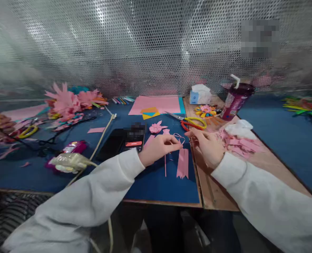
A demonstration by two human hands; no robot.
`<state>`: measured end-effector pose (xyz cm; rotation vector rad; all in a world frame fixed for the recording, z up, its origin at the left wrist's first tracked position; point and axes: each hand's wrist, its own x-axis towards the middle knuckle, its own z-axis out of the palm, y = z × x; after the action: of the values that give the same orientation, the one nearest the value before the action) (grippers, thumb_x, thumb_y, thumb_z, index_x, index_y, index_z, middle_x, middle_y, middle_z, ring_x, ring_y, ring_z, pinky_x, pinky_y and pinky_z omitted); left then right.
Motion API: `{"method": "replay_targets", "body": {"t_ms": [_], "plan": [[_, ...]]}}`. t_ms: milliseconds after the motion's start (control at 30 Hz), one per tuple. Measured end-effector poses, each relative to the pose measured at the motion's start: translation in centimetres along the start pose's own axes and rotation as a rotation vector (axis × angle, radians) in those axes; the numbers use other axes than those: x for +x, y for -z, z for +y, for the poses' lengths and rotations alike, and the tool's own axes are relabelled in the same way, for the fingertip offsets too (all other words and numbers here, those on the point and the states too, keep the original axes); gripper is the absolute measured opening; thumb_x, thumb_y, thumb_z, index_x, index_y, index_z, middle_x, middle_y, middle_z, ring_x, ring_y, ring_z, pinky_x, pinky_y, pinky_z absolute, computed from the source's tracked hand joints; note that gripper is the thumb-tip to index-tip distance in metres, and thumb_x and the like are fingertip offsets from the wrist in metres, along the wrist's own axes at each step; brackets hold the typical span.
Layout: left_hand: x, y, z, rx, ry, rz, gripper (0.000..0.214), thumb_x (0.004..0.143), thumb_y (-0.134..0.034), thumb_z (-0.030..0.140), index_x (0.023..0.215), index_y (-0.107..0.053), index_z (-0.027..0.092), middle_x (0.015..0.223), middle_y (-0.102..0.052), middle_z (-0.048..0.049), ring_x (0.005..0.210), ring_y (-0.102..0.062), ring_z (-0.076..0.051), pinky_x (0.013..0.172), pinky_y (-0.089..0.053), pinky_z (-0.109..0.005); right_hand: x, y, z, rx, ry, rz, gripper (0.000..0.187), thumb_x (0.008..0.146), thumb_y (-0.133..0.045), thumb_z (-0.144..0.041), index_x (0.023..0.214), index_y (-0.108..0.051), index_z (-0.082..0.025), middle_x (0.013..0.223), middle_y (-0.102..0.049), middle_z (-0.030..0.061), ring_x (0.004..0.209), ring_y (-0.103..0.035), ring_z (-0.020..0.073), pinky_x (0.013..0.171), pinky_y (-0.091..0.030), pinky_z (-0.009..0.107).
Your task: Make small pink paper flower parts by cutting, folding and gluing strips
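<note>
My left hand (160, 149) is closed in a pinch, with a thin looped pink paper strip (182, 137) at its fingertips. Just below those fingertips lies a flat pink paper piece (182, 164) with notched lower ends. My right hand (208, 146) is a little to the right, fingers curled together; whatever they hold, if anything, is too small to make out. Another narrow pink strip (165, 166) hangs or lies below my left hand. Beyond it sit a pink paper flower (156, 127) and scissors (194, 122) with red and yellow handles.
Phones (112, 143) lie left of my hands, near a cable (100, 138). Pink sheets (156, 104) lie at the back. A tissue box (200, 95), a purple cup (235, 102) with a straw and pink scraps (244, 146) stand right. Another person's hand (4, 123) shows far left.
</note>
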<state>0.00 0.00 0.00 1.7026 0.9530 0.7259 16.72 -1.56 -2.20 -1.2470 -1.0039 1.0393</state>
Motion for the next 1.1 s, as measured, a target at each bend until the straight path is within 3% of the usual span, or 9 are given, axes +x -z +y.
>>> {"method": "replay_targets", "body": {"t_ms": [300, 900, 1100], "plan": [[-0.5, 0.0, 0.3, -0.09, 0.126, -0.002, 0.021, 0.071, -0.065, 0.034, 0.071, -0.06, 0.015, 0.062, -0.048, 0.0041, 0.053, -0.04, -0.006, 0.046, -0.027, -0.018, -0.4, -0.6, 0.4, 0.0, 0.028, -0.207, 0.035, 0.076, -0.055, -0.05, 0.082, -0.063, -0.017, 0.061, -0.05, -0.0037, 0.044, -0.038, 0.0066, 0.041, -0.027, 0.022], [-0.5, -0.2, 0.6, -0.161, 0.171, -0.015, 0.017, 0.072, -0.064, 0.029, 0.07, -0.056, 0.015, 0.057, -0.044, 0.006, 0.047, -0.036, -0.004, 0.044, -0.023, -0.019, -1.1, -0.6, -0.1, -0.071, 0.083, -0.26, 0.031, 0.073, -0.06, -0.047, 0.071, -0.057, -0.017, 0.056, -0.051, -0.0043, 0.043, -0.042, 0.0063, 0.041, -0.031, 0.021], [-0.6, -0.3, 0.5, -0.153, 0.163, -0.021, 0.015, 0.073, -0.062, 0.028, 0.07, -0.056, 0.015, 0.052, -0.041, 0.0066, 0.046, -0.036, -0.005, 0.045, -0.024, -0.019, -1.3, -0.7, -0.4, -0.067, 0.065, -0.269, 0.03, 0.078, -0.053, -0.046, 0.07, -0.055, -0.017, 0.051, -0.049, -0.0053, 0.041, -0.04, 0.0067, 0.04, -0.029, 0.021]]}}
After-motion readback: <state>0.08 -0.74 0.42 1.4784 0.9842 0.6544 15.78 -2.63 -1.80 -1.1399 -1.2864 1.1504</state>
